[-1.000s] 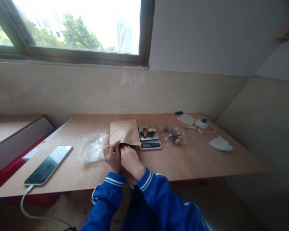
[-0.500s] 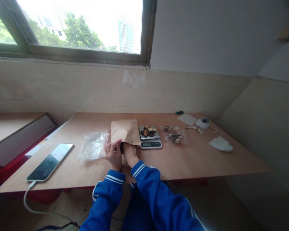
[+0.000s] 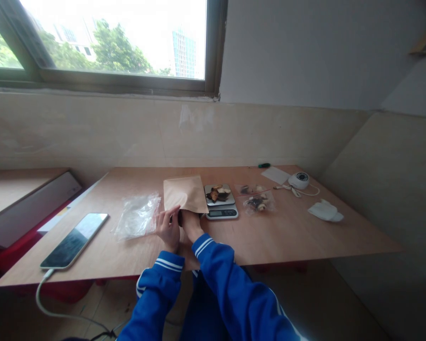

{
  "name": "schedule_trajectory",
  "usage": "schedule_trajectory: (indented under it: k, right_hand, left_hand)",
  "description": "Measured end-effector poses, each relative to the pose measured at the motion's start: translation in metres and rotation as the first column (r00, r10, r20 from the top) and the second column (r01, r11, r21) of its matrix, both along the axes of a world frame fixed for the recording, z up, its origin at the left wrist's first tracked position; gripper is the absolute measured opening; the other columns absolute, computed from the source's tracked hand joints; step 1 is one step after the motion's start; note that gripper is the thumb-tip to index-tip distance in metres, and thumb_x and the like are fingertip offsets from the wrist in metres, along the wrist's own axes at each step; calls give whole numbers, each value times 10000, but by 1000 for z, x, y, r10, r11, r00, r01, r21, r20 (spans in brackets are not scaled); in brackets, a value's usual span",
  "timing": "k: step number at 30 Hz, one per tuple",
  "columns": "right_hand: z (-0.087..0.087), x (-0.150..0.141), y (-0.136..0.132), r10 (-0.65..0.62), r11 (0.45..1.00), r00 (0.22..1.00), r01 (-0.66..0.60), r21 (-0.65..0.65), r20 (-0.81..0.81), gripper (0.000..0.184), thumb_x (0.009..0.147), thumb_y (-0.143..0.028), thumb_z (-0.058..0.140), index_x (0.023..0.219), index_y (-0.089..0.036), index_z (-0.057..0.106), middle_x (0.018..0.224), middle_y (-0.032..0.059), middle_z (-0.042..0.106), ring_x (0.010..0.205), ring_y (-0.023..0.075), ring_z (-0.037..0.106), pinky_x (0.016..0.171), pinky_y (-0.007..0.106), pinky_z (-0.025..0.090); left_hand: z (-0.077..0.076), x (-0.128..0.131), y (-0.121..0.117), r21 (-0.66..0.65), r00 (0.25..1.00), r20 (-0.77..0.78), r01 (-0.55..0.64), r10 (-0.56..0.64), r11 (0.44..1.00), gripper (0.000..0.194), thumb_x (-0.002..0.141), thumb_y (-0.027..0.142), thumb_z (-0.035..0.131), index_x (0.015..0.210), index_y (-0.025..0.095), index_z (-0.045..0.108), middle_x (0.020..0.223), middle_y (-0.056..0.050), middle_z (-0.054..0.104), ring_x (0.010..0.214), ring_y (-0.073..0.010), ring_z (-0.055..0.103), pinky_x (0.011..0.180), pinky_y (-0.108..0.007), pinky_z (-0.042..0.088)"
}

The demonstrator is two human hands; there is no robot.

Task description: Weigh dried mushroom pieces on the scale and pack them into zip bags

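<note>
A brown kraft paper bag (image 3: 184,192) lies on the table with its mouth toward me. My left hand (image 3: 168,227) pinches the near left edge of that mouth. My right hand (image 3: 191,226) reaches into the bag; its fingers are hidden inside. Something dark shows at the opening between my hands, too little of it to name. Touching the bag's right side is a small white digital scale (image 3: 222,213), bearing dark and pale dried pieces (image 3: 218,193) that look like sliced mushroom.
Left of the bag are clear plastic bags (image 3: 137,215) and a phone (image 3: 74,240) on a cable. To the right lie small zip bags (image 3: 260,202) of dried pieces, a white camera (image 3: 298,180) with its cord, a crumpled tissue (image 3: 325,210), white paper (image 3: 275,175) and a green-handled screwdriver (image 3: 264,166).
The view has shifted very slightly. Both hands stay at the bag's mouth, with the right hand still inside; nothing else has visibly moved.
</note>
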State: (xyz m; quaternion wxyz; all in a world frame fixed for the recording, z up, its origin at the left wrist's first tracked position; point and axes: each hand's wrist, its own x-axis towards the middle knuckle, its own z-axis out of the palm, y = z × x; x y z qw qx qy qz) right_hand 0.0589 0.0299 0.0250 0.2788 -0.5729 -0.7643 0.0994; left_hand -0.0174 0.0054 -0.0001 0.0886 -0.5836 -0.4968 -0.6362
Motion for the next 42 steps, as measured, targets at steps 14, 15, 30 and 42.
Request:
schedule_trajectory:
  k: [14, 15, 30, 42]
  right_hand:
    - [-10, 25, -58, -68, 987, 966, 101, 123, -250, 289, 924, -85, 391, 1115, -150, 597, 1054, 103, 662, 1012, 196, 620, 888, 330, 523]
    - [-9, 27, -58, -51, 985, 959, 94, 144, -280, 277, 927, -97, 395, 1094, -156, 608, 1043, 97, 666, 1008, 193, 620, 892, 328, 520]
    - [-5, 167, -38, -397, 800, 693, 583, 143, -602, 239, 820, -342, 556, 866, -133, 664, 838, 93, 700, 719, 188, 614, 703, 318, 493]
    - [-19, 194, 7, -495, 815, 809, 559, 155, -317, 177, 764, -280, 605, 870, -144, 641, 897, 116, 621, 854, 246, 591, 795, 381, 467]
  left_hand:
    - [-3, -1, 1, 3, 1000, 11, 22, -22, 1000, 163, 879, 278, 544, 918, 234, 696, 854, -27, 675, 844, -167, 599, 948, -359, 417]
    - [-4, -1, 1, 5, 1000, 11, 22, -22, 1000, 161, 878, 279, 545, 917, 234, 695, 856, -27, 674, 846, -168, 599, 950, -359, 414]
    - [-5, -1, 4, 54, 1000, -15, -1, 2, 999, 144, 868, 250, 566, 909, 235, 704, 840, -20, 676, 817, -157, 601, 890, -335, 434]
    - [1, -1, 2, 106, 999, -44, -4, 9, 994, 128, 841, 193, 603, 911, 225, 706, 780, -11, 665, 721, -137, 576, 756, -286, 460]
